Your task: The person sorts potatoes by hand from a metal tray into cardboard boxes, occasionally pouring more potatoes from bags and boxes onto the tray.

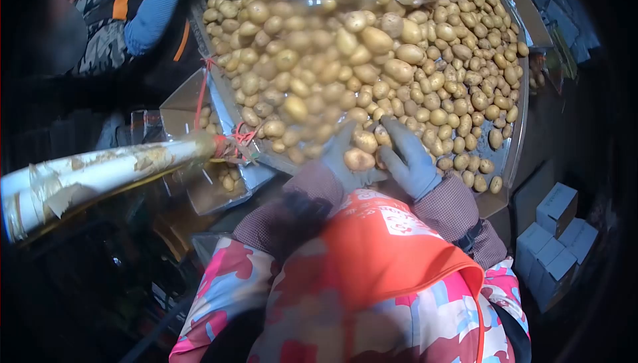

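A large heap of potatoes (458, 64) fills a wide bin in front of me. At its near edge, my left hand (342, 160) and my right hand (409, 157), both in grey-blue gloves, are cupped around a few potatoes (359, 159). These potatoes lie between the two hands, the lowest one close to my left palm. The fingers of my right hand curve along their right side. My left fingers are partly blurred and partly behind the potatoes.
A taped white pole (106, 177) reaches in from the left, with red string at its end. Beside it stands an open cardboard box (183, 107) with potatoes. A person in blue sleeves (153, 14) is at upper left. White boxes (555, 210) are stacked at right. Clear plastic lies across the top.
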Tool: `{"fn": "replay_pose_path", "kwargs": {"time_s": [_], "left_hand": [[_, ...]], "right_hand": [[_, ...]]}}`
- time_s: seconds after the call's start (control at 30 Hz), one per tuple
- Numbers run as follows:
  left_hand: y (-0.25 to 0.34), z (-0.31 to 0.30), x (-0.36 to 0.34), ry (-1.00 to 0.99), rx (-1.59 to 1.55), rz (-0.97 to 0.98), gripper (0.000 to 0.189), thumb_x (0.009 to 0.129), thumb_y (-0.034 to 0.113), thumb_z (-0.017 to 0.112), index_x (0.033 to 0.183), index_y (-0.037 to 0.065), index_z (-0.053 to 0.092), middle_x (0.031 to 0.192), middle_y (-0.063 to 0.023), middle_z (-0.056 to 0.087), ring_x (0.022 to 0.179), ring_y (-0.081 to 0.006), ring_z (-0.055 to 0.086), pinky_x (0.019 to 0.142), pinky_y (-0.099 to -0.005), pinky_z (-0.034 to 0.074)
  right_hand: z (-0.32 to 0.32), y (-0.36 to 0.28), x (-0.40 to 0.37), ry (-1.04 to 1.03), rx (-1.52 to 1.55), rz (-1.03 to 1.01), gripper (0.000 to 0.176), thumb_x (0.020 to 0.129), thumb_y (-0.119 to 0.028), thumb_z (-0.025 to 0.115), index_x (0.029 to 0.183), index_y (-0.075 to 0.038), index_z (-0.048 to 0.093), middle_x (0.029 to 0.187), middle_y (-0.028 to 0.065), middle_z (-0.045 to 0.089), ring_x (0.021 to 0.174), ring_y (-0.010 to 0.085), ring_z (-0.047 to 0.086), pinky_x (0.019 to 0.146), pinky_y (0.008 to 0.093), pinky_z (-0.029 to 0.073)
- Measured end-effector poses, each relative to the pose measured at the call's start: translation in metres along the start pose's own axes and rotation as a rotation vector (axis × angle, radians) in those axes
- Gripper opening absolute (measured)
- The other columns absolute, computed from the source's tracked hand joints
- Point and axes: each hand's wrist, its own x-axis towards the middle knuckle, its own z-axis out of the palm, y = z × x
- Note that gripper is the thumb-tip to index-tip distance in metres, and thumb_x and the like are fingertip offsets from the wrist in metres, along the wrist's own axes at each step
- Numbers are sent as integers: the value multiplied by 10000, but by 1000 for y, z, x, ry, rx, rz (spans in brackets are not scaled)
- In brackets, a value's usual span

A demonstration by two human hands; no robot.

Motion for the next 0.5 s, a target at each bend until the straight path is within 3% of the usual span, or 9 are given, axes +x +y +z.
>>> {"fn": "replay_pose_path", "kwargs": {"time_s": [0.03, 0.07, 0.13, 0.2, 0.3, 0.4, 0.5], "left_hand": [[8, 0, -8, 61, 77, 3, 584, 950, 407, 702, 1352, 38, 493, 1223, -134, 605, 1055, -295, 652, 937, -517, 583], [17, -2, -10, 102, -244, -217, 549, 956, 386, 686, 1347, 50, 498, 1199, -132, 602, 1010, -301, 655, 928, -546, 581], [30, -7, -23, 47, -542, -407, 481, 936, 282, 680, 1329, 66, 508, 1162, -131, 596, 937, -300, 655, 914, -583, 578], [34, -18, -35, -116, -539, -302, 452, 888, 144, 691, 1299, 73, 517, 1142, -133, 593, 895, -289, 646, 911, -588, 575], [-1, -37, -41, -313, -701, -63, 432, 836, 43, 673, 1242, 75, 527, 1138, -140, 588, 884, -277, 636, 927, -550, 569], [-57, -65, -38, -472, -840, 202, 412, 798, -18, 650, 1184, 73, 538, 1145, -148, 583, 891, -267, 627, 941, -499, 561], [-91, -97, -45, -515, -843, 427, 353, 796, -26, 654, 1125, 65, 561, 1143, -158, 591, 913, -261, 627, 920, -468, 547]], "right_hand": [[-1, 0, -2, -44, -4, -69, 554, 1009, -220, 620, 1505, -18, 479, 1471, 170, 545, 1401, 295, 485, 1169, 378, 373], [-3, 2, -3, -93, 41, -91, 540, 1019, -223, 605, 1501, -14, 481, 1476, 176, 539, 1411, 298, 475, 1177, 381, 362], [-9, 6, -3, -197, 176, -82, 517, 1036, -230, 573, 1495, -8, 484, 1486, 190, 526, 1429, 304, 455, 1191, 393, 342], [-18, 1, 8, -314, 477, 77, 494, 1072, -272, 500, 1494, -16, 483, 1515, 208, 488, 1444, 320, 426, 1207, 428, 316], [-3, 47, 27, 66, -166, -37, 491, 1038, -280, 539, 1482, -73, 518, 1512, 210, 487, 1435, 360, 432, 1199, 460, 327], [2, 83, 31, 118, -866, -360, 469, 955, -260, 620, 1396, -103, 598, 1437, 223, 542, 1358, 409, 495, 1155, 466, 383], [-24, 121, 46, 161, -872, -365, 427, 885, -244, 661, 1290, -109, 659, 1380, 229, 575, 1282, 441, 532, 1114, 502, 416]]}}
